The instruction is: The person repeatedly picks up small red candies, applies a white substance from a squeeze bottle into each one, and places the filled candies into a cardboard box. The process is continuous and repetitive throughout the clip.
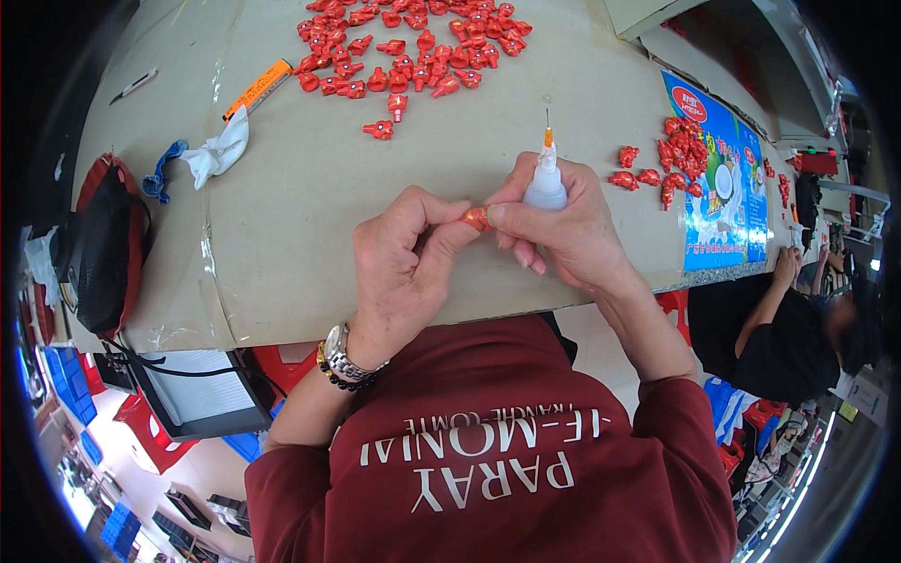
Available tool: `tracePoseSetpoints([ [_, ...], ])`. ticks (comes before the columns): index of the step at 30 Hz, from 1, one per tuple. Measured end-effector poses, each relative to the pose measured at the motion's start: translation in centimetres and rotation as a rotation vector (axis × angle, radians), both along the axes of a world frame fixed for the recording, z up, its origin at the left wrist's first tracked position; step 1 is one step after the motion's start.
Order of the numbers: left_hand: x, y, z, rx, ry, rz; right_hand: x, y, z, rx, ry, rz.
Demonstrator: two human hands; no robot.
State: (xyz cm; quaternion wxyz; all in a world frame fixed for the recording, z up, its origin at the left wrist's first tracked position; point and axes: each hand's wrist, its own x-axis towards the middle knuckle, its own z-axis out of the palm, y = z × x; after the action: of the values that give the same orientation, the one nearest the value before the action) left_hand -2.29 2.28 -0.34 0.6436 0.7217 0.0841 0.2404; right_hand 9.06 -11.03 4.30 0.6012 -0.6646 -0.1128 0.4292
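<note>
Both hands meet at centre: left hand (405, 253) pinches a red part (476, 218); right hand (561, 225) grips a glue bottle (545, 178). Red parts (404, 47) lie beyond.

Red piece (476, 218) mostly hidden by fingers (446, 235)

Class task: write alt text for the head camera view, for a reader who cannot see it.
Seen from above, a person's left hand and right hand pinch one small red plastic part between them, the right hand also holding a small glue bottle with an orange needle tip. More red parts lie scattered on the cardboard-covered table, beside a white rag.
</note>
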Motion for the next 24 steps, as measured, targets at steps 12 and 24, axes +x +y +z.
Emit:
tracePoseSetpoints([
  [12,0.0,-0.3,-1.0,0.107,-0.022,0.011,-0.2,-0.4,-1.9,0.077,0.081,-0.005],
  [24,0.0,-0.3,-1.0,-0.006,0.049,-0.038,-0.3,-0.6,-2.6,0.13,0.073,-0.011],
])
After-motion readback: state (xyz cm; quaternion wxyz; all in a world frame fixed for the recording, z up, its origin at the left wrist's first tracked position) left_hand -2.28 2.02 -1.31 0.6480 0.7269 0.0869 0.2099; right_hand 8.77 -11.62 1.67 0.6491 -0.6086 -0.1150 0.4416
